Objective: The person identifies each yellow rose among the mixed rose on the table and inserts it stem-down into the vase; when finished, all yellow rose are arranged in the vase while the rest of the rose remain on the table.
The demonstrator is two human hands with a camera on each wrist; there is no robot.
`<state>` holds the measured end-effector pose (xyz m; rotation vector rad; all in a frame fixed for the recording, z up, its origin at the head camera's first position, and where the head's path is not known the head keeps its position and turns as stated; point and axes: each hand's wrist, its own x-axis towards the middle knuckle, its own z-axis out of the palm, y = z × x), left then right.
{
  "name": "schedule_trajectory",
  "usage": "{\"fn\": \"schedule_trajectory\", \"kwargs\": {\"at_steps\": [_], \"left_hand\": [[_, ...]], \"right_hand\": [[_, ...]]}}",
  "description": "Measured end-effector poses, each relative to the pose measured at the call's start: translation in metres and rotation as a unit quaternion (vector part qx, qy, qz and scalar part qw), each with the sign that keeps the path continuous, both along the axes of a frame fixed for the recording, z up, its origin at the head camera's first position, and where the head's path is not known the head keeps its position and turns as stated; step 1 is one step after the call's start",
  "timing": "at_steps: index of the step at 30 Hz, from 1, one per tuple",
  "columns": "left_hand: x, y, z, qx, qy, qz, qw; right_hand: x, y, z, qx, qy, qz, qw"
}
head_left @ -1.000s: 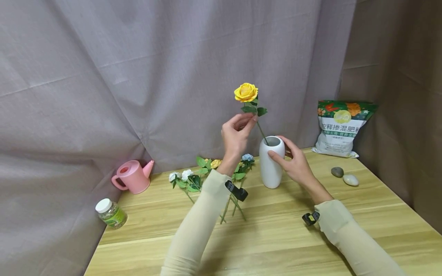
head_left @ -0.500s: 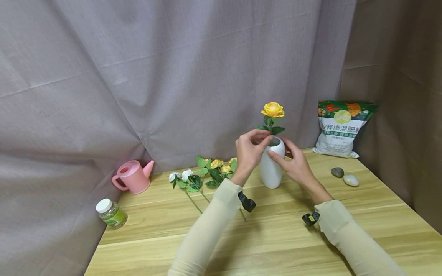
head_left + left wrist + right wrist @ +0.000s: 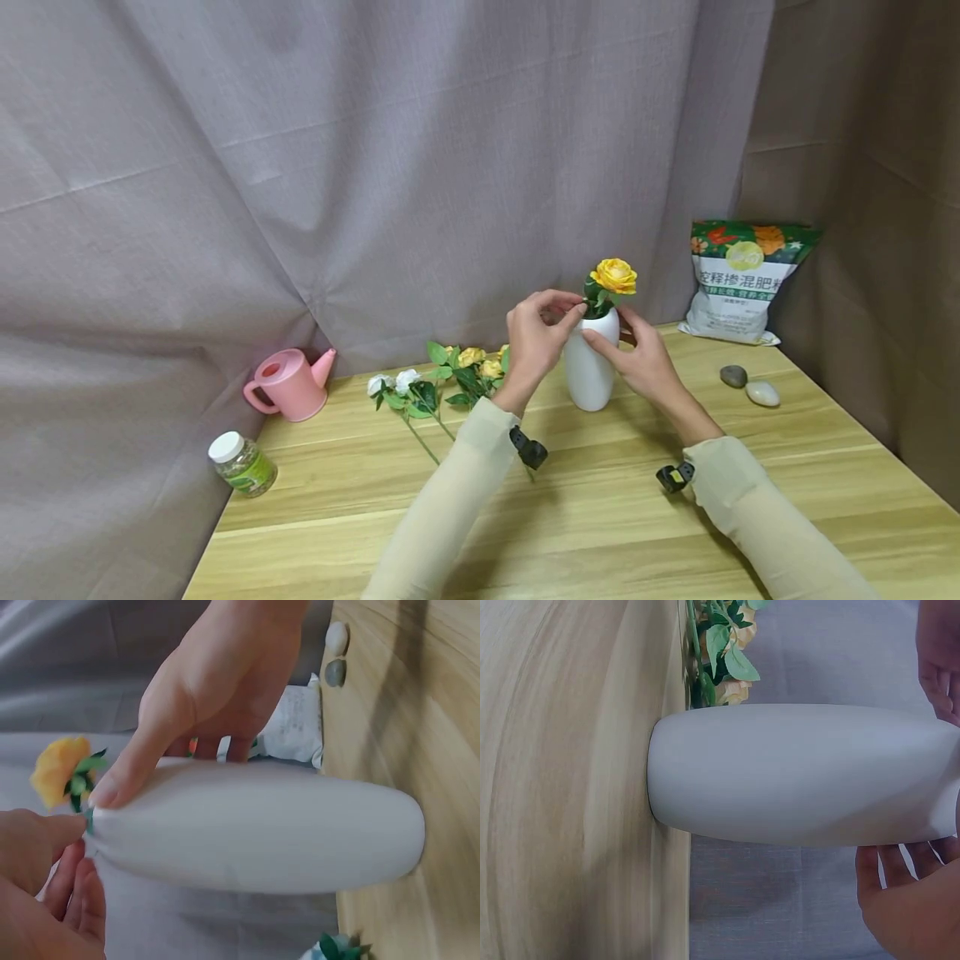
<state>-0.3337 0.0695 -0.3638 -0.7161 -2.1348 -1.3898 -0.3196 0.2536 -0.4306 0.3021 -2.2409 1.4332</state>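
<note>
A white vase (image 3: 589, 367) stands upright on the table, gripped near its top by my right hand (image 3: 637, 354), thumb in front and fingers behind. The yellow rose (image 3: 615, 276) rises just above the mouth, its stem hidden inside. At the rim my left hand (image 3: 542, 333) pinches the rose's green leaves between thumb and fingers. In the left wrist view, a bit of green leaf (image 3: 89, 820) shows by the left thumb tip. The right wrist view has the vase side (image 3: 802, 776) large, with the right hand's fingers (image 3: 892, 866) against it.
Left of the vase lie white roses (image 3: 406, 381) and yellow roses (image 3: 471, 357) with long stems. Farther left are a pink watering can (image 3: 291, 385) and a lidded jar (image 3: 243, 465). A fertilizer bag (image 3: 738, 283) and two stones (image 3: 762, 392) are on the right.
The yellow rose has gone down into the vase and now leans right, its bloom just over the mouth. My left hand has moved right and down to the rim. The right hand stayed on the vase.
</note>
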Motion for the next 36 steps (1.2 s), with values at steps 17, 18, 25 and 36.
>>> {"fn": "schedule_trajectory", "kwargs": {"at_steps": [17, 18, 25, 36], "left_hand": [[0.006, -0.117, -0.072, 0.02, -0.133, 0.054, 0.9894], [0.007, -0.123, -0.077, 0.011, -0.144, 0.065, 0.9874], [0.012, -0.145, -0.11, -0.028, -0.194, 0.107, 0.9748], [0.016, -0.148, -0.125, -0.039, -0.279, 0.049, 0.9582]], "right_hand": [[0.0, -0.002, 0.0, -0.001, -0.026, -0.006, 1.0], [0.001, -0.002, 0.001, -0.002, -0.029, -0.006, 1.0], [0.018, -0.007, 0.018, -0.002, -0.046, -0.009, 0.999], [0.0, -0.001, -0.001, -0.005, -0.02, -0.017, 1.0]]}}
